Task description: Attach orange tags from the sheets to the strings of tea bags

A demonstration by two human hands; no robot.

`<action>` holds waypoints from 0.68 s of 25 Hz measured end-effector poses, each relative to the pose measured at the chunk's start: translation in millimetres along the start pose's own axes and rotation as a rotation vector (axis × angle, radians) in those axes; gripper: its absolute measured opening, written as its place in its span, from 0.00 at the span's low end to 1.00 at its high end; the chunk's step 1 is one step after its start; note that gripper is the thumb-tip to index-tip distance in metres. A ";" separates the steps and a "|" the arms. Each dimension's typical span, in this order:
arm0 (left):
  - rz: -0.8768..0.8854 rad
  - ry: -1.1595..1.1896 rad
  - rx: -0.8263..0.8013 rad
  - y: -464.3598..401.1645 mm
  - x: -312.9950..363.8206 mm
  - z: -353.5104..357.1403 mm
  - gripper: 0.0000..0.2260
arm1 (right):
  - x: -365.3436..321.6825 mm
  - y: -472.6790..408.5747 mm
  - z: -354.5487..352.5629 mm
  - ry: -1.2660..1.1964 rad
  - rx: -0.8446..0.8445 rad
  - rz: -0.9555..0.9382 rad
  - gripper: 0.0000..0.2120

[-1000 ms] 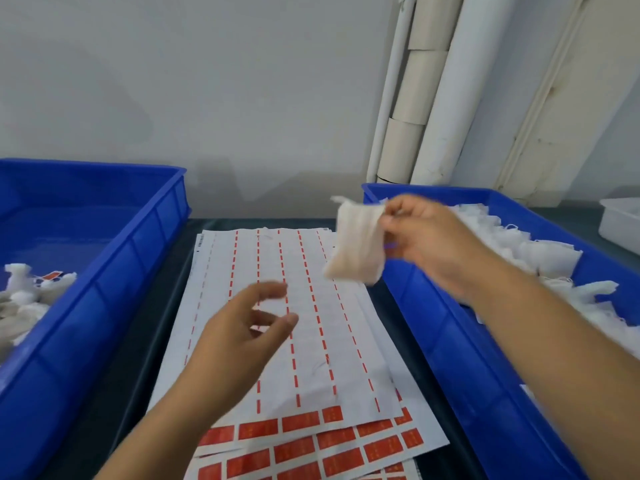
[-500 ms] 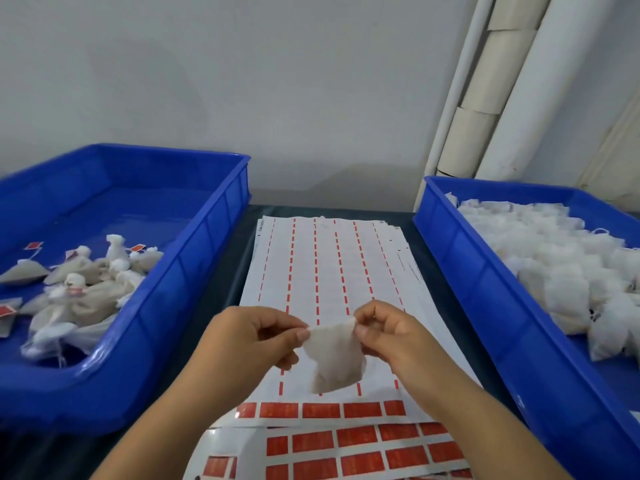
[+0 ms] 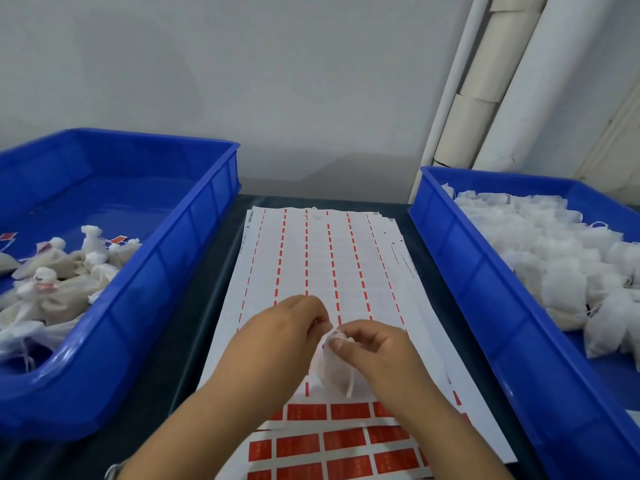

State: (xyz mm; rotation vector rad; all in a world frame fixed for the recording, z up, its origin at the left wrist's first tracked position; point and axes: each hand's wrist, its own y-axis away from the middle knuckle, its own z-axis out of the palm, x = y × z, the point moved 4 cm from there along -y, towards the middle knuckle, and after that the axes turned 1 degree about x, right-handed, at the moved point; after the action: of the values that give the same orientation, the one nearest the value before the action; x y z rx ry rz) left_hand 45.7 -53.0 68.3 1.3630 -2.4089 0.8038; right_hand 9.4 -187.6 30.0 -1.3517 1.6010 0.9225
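A small white tea bag (image 3: 334, 370) hangs between my two hands above the tag sheets (image 3: 322, 265). My right hand (image 3: 375, 355) pinches its gathered top between thumb and fingers. My left hand (image 3: 280, 341) has its fingertips curled at the same top edge, pinching there; the string is too thin to make out. The uppermost sheet is mostly stripped, with thin orange dashes left, and whole orange tags (image 3: 325, 441) fill the rows near me.
A blue bin (image 3: 149, 282) at the left holds several tied tea bags (image 3: 65, 271) with orange tags. A blue bin (image 3: 485, 292) at the right is piled with untagged white tea bags (image 3: 554, 258). White pipes (image 3: 502, 81) stand against the back wall.
My right hand carried the tea bag from the right bin to the middle. My left hand came up and joined it. Both hands now bunch the bag's top closer together.
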 end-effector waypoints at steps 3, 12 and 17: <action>-0.007 -0.068 0.058 -3.9 -11.4 -8.2 0.03 | 7.4 2.4 -0.7 0.038 -0.026 0.048 0.06; -0.217 -0.013 0.114 -3.0 -41.0 -7.1 0.03 | 14.6 16.0 1.8 0.063 -0.266 0.194 0.03; -0.253 -0.049 -0.087 22.6 -45.0 13.4 0.02 | 16.6 14.0 -1.3 -0.922 -0.285 0.335 0.08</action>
State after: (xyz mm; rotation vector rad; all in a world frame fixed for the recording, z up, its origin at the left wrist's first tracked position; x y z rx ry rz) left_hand 50.8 -19.7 28.4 1.6261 -2.2162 0.5999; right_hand -5.9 -192.9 15.5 -0.6300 0.9861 1.7111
